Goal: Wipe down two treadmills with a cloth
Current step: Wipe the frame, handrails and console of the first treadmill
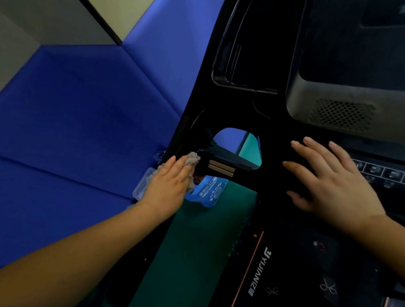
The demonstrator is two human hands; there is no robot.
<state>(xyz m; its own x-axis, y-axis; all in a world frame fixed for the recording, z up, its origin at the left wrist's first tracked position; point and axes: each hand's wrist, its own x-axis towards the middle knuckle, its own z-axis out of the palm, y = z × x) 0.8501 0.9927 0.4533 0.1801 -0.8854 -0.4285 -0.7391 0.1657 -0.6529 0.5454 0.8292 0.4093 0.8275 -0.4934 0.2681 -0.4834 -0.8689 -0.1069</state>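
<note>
A black treadmill [246, 108] fills the right half of the view, with a dark screen at the top right and a row of buttons [391, 174] below it. My left hand [168, 184] presses a crumpled grey cloth [192, 158] with straight fingers against the left handrail, beside two metal sensor strips [221, 169]. My right hand [331, 182] lies flat, fingers spread, on the black console panel left of the buttons. The treadmill's deck with white lettering [259, 271] runs below.
Blue padded wall panels [74, 127] stand close on the left. A blue printed bag [208, 191] and a clear plastic piece [141, 187] lie under the handrail on the green floor [199, 240]. A grey speaker grille [341, 115] sits under the screen.
</note>
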